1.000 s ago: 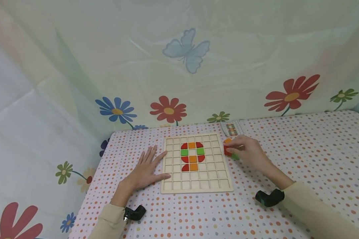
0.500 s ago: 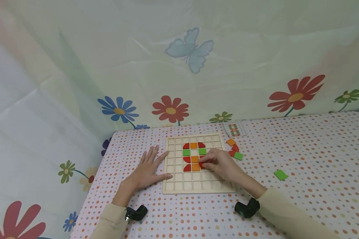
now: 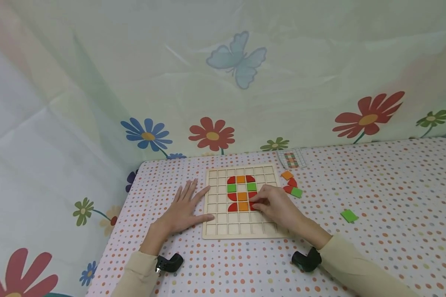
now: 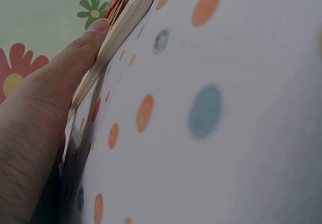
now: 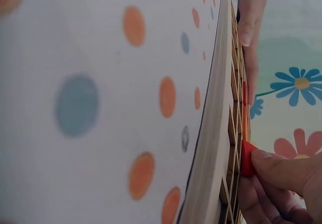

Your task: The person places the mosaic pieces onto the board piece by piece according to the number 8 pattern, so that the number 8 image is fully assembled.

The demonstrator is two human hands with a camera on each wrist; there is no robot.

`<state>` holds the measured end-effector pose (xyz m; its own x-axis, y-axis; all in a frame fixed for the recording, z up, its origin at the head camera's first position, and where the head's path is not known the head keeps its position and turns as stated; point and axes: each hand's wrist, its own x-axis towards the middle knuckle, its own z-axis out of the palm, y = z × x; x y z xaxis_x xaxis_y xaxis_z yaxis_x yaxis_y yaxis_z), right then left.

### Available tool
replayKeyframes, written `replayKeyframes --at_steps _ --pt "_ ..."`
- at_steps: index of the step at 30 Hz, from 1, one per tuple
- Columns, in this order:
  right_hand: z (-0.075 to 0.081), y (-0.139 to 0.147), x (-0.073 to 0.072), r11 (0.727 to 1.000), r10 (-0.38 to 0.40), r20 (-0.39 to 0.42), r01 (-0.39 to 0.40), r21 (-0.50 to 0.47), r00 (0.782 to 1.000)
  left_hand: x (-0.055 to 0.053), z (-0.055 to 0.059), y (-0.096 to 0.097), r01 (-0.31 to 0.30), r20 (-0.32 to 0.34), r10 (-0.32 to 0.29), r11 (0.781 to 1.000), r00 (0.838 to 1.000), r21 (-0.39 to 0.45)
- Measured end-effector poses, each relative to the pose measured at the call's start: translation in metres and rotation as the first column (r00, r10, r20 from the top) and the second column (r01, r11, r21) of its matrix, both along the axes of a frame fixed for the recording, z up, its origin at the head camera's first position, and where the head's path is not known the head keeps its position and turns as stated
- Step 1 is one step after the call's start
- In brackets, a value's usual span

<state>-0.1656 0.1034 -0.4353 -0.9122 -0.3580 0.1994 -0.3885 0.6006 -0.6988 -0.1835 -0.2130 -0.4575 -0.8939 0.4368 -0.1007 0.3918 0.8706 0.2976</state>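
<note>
Tile pattern (image 3: 242,196) apparently part-laid on board (image 3: 233,218): right hand (image 3: 278,204) pinches a red tile (image 5: 247,159); left hand (image 3: 180,212) lies spread; loose tiles (image 3: 296,192) await placing

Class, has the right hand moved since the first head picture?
Yes: the right hand moved left in the head view, from the loose tiles beside the gridded board to over it.

Board (image 3: 221,229) on bench (image 3: 223,268), inset tiles (image 3: 242,196) in middle cells. Left hand (image 3: 182,211) at board's left edge; right hand (image 3: 276,206) over right part, held tile (image 5: 246,158) in fingers. Right of board: loose tiles (image 3: 296,192), card (image 3: 291,159) behind them; lone tile (image 3: 349,215) farther right.
</note>
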Motion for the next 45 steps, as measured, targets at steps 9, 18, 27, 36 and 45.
replayKeyframes --at_steps 9,18,27,36,45 --pt "0.003 -0.006 0.002 0.999 0.001 -0.025 0.0 0.036 1.0 0.001 0.001 0.001 -0.008 0.004 0.008 1.0 1.0 -0.015" --pt "0.003 -0.009 0.005 0.998 -0.016 -0.021 0.017 0.067 1.0 0.001 0.001 0.001 -0.001 0.004 0.001 1.0 1.0 0.001" --pt "0.002 -0.008 0.006 0.995 -0.01 -0.023 0.012 0.101 1.0 0.0 0.0 0.001 0.008 -0.009 -0.008 1.0 1.0 -0.001" --pt "0.004 0.006 0.0 0.997 0.064 0.025 -0.065 0.038 0.998 0.001 -0.002 0.002 -0.009 0.013 0.009 1.0 1.0 -0.003" --pt "0.008 0.037 -0.006 0.999 0.023 -0.051 -0.02 0.047 0.998 0.001 -0.003 0.0 -0.006 -0.016 0.006 1.0 1.0 0.012"
